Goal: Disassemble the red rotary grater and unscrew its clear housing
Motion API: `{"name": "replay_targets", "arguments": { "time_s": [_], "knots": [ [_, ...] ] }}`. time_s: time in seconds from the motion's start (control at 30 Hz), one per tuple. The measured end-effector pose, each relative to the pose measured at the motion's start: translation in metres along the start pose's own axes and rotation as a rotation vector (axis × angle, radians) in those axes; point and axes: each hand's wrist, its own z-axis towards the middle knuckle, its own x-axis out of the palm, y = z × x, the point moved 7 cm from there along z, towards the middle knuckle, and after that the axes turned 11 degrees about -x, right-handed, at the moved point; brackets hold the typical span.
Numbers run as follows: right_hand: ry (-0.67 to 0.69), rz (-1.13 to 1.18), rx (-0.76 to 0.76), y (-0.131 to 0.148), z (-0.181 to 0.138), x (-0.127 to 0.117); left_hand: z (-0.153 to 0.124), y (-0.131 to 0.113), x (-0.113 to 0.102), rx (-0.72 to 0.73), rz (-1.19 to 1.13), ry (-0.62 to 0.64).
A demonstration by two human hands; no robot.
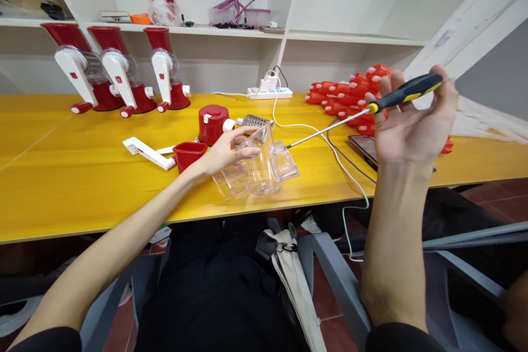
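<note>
My left hand grips a clear plastic grater housing by its upper left side, low over the yellow table near its front edge. In my right hand is a screwdriver with a black and yellow handle. Its long shaft slants down left, and the tip meets the housing's right-hand opening. Just behind the housing lies a metal grater drum. Left of my left hand are a red base, a red hopper and a white crank handle.
Three assembled red-and-white rotary graters stand at the back left. A white power strip with cables sits at the back. Red wrapped items are piled at right, near a dark tablet-like device. Shelves rise behind the table.
</note>
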Motion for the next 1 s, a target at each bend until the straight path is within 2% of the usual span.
{"name": "replay_targets", "arguments": {
  "time_s": [0.53, 0.83, 1.0],
  "knots": [
    [-0.017, -0.012, -0.077, -0.008, 0.008, -0.007, -0.002, -0.003, 0.001, -0.037, 0.038, 0.002],
    [-0.005, -0.015, -0.071, -0.009, 0.006, -0.005, -0.003, -0.003, 0.002, -0.044, 0.024, 0.010],
    [-0.017, 0.012, -0.019, -0.018, 0.006, -0.007, -0.005, -0.007, 0.001, -0.069, 0.011, -0.007]
  ]
}}
